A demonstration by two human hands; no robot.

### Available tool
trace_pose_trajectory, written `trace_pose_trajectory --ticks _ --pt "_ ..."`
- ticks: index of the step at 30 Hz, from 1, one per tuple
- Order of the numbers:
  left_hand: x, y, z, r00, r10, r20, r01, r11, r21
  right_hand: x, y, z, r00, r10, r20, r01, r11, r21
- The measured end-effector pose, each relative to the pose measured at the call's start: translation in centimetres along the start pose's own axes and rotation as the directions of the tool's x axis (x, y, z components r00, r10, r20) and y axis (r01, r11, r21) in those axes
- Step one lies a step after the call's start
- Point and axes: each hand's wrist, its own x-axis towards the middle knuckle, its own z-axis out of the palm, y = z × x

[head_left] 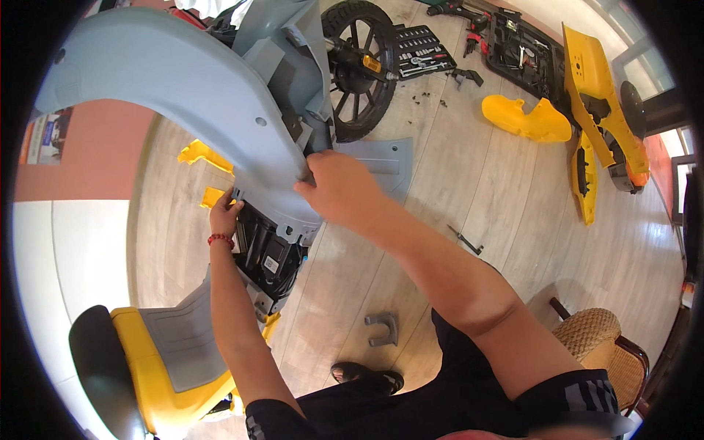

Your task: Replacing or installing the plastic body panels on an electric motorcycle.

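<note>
A large grey plastic scooter panel [213, 110] curves across the upper left, its lower end between my hands. My right hand [339, 187] has its fingers curled round the panel's right edge. At its lower left corner, my left hand [224, 214], with a red bead bracelet on the wrist, pinches the edge between thumb and fingers. Below the panel lies an open bay with a black box [273, 257] and wires. The yellow scooter body [176, 396] with a grey footboard [183, 330] and black seat [103, 367] stands at lower left.
The front wheel [368, 73] is beyond my right hand. A socket set [424, 53], black tool case [522, 55], small screws and a yellow cover [526, 119] lie on the floor. Nearer are a screwdriver [466, 240], a grey U-shaped piece [394, 330] and a wicker chair [589, 334].
</note>
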Motion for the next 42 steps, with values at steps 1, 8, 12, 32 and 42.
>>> trace_pose_trajectory --ticks 1,8,12,32,42 --pt "0.0 -0.2 0.0 1.0 0.019 -0.013 -0.019 0.999 0.032 -0.1 -0.1 -0.2 1.0 0.006 0.017 -0.006 1.0 0.016" --pt "0.3 -0.5 0.0 1.0 -0.018 0.011 0.018 0.998 -0.063 2.0 -1.1 -8.1 0.992 0.13 -0.006 -0.128 0.986 0.11" --pt "-0.1 0.5 -0.2 0.999 -0.029 0.028 0.029 1.0 -0.008 6.2 -2.6 -10.8 0.853 -0.17 -0.494 0.293 0.938 0.183" --pt "-0.7 1.0 0.3 0.999 -0.043 0.013 0.043 0.999 -0.006 8.4 -4.7 -4.1 0.785 -0.16 -0.598 0.399 0.87 0.291" --pt "-0.7 1.1 0.3 0.999 -0.05 -0.002 0.05 0.999 -0.016 8.5 -4.4 -4.1 0.748 -0.196 -0.635 0.456 0.846 0.276"
